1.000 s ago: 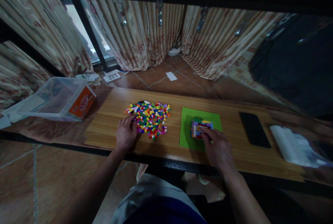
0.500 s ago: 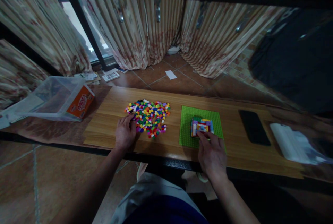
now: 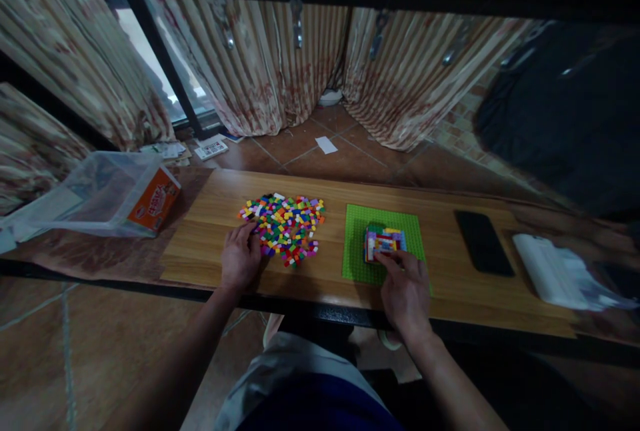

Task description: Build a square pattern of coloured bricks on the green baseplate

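Note:
A small build of multicoloured toy bricks (image 3: pixel 386 240) stands on a green studded baseplate (image 3: pixel 354 234). My right hand (image 3: pixel 407 287) reaches over the plate's front edge. Its thumb and forefinger are pinched together against the near side of the build; whatever is between the fingertips is hidden. To the left, loose toy bricks (image 3: pixel 290 224) of many colours lie in a spread pile on the wooden board. My left hand (image 3: pixel 241 256) rests at the pile's left edge with its fingers curled. Anything in those fingers is too small or too covered to make out.
At the far left stands a clear plastic bin (image 3: pixel 107 197) with an orange label. A black phone (image 3: pixel 484 243) lies right of the baseplate, and a white packet (image 3: pixel 550 274) farther right. The wooden board (image 3: pixel 300 289) ends at the dark table edge near my body.
The whole view has shifted slightly. My right hand stays at the near side of the build, and my left hand stays by the pile.

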The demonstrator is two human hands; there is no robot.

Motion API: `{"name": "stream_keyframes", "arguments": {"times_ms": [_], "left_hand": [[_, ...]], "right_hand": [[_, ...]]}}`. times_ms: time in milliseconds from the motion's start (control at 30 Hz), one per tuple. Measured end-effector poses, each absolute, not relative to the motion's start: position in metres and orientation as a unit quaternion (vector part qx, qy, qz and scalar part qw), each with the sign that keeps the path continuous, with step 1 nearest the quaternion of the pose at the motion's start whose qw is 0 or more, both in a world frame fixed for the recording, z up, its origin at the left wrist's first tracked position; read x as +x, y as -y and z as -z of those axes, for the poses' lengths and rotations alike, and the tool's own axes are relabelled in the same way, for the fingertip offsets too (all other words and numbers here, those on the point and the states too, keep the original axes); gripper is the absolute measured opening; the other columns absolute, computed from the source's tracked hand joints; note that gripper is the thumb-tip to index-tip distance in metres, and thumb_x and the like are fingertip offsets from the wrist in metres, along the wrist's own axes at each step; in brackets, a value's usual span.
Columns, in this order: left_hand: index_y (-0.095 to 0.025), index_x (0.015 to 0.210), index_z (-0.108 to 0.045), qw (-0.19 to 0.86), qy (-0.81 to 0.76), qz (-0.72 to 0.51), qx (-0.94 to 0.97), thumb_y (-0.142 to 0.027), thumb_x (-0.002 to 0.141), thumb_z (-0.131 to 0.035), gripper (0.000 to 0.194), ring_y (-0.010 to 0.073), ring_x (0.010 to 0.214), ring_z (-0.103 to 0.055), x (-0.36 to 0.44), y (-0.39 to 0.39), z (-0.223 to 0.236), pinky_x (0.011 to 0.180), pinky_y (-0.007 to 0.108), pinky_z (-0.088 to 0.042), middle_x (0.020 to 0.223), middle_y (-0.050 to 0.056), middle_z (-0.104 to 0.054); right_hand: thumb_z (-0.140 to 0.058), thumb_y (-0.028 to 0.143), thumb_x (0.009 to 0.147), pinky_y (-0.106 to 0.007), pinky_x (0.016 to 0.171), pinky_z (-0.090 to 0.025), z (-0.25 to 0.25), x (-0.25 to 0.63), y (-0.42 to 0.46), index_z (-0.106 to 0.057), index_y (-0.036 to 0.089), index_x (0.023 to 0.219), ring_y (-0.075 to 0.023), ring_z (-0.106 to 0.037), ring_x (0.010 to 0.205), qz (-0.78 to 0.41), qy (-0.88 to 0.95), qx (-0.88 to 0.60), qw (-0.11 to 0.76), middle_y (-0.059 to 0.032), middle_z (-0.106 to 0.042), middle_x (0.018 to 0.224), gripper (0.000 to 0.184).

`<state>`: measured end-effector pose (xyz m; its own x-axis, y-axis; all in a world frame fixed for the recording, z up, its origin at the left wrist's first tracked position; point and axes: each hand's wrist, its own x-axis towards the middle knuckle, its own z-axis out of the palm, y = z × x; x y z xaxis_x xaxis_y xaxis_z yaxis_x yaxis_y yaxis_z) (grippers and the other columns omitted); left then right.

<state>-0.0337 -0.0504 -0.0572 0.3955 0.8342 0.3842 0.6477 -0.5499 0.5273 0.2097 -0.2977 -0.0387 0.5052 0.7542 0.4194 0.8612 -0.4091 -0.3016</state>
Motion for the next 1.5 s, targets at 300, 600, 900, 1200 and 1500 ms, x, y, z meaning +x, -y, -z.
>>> {"name": "stream_keyframes", "arguments": {"times_ms": [300, 600, 900, 1200, 1500], "left_hand": [[-0.015, 0.113, -0.063, 0.142, -0.438, -0.316, 0.829, -0.030, 0.091, -0.044, 0.034, 0.0289, 0.112, -0.060, -0.035, 0.050, 0.056, 0.098, 0.045, -0.048, 0.117, 0.014, -0.068], [-0.017, 0.112, -0.064, 0.135, -0.437, -0.322, 0.829, -0.031, 0.091, -0.044, 0.032, 0.0287, 0.109, -0.061, -0.036, 0.050, 0.057, 0.097, 0.046, -0.048, 0.115, 0.013, -0.068], [-0.014, 0.113, -0.064, 0.138, -0.443, -0.313, 0.829, -0.030, 0.092, -0.044, 0.033, 0.0287, 0.110, -0.060, -0.035, 0.050, 0.057, 0.098, 0.045, -0.048, 0.116, 0.014, -0.069], [-0.016, 0.112, -0.064, 0.140, -0.445, -0.310, 0.828, -0.030, 0.091, -0.045, 0.031, 0.0282, 0.110, -0.060, -0.035, 0.051, 0.057, 0.098, 0.045, -0.048, 0.117, 0.013, -0.068], [-0.015, 0.111, -0.065, 0.142, -0.446, -0.321, 0.823, -0.025, 0.092, -0.048, 0.028, 0.0264, 0.109, -0.060, -0.035, 0.052, 0.059, 0.098, 0.044, -0.049, 0.115, 0.012, -0.068]], "right_hand": [[-0.041, 0.009, 0.086, -0.043, 0.085, -0.045, 0.030, 0.212, 0.293, -0.073, 0.022, 0.107, -0.0251, -0.052, 0.096, 0.135, 0.484, -0.827, 0.252, -0.0112, -0.061, 0.112, 0.040], [-0.047, 0.020, 0.094, -0.043, 0.086, -0.051, 0.030, 0.169, 0.308, -0.069, 0.024, 0.110, -0.0241, -0.058, 0.099, 0.100, 0.463, -0.802, 0.364, -0.0090, -0.065, 0.107, 0.028], [-0.051, 0.013, 0.090, -0.040, 0.084, -0.054, 0.055, 0.125, 0.307, -0.070, 0.025, 0.106, -0.0221, -0.063, 0.095, 0.009, 0.515, -0.763, 0.391, -0.0066, -0.068, 0.100, 0.028], [-0.050, 0.017, 0.092, -0.042, 0.085, -0.054, 0.058, 0.132, 0.306, -0.071, 0.025, 0.102, -0.0224, -0.064, 0.095, -0.015, 0.502, -0.770, 0.392, -0.0071, -0.070, 0.099, 0.025], [-0.050, 0.020, 0.093, -0.037, 0.085, -0.053, 0.052, 0.128, 0.284, -0.070, 0.022, 0.105, -0.0206, -0.064, 0.094, -0.053, 0.509, -0.751, 0.417, -0.0075, -0.070, 0.100, 0.023]]}}
